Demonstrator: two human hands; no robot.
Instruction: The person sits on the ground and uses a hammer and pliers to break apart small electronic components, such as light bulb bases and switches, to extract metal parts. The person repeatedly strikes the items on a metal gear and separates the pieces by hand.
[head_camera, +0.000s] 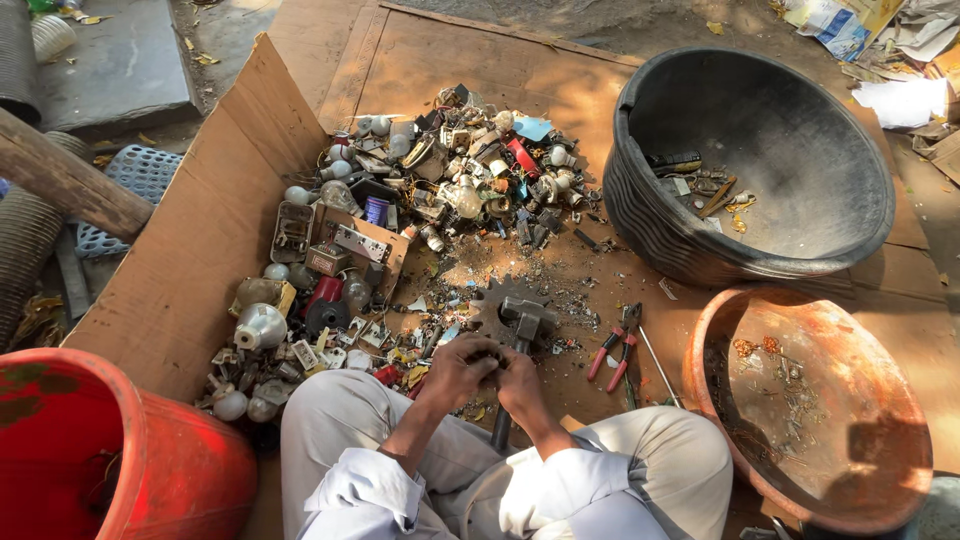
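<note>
Both hands (490, 372) together beside hammer (522, 330), pliers (618, 345) near.

Matt brown cardboard (190, 270) lies lower left, a ribbed black plastic tub (800, 160) upper right, a dull metal hammer (522, 325) at centre.

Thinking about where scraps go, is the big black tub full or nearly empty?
Nearly empty. The black tub sits upright, and only a few small scraps lie against its left inner wall; the rest of its inside is bare.
</note>
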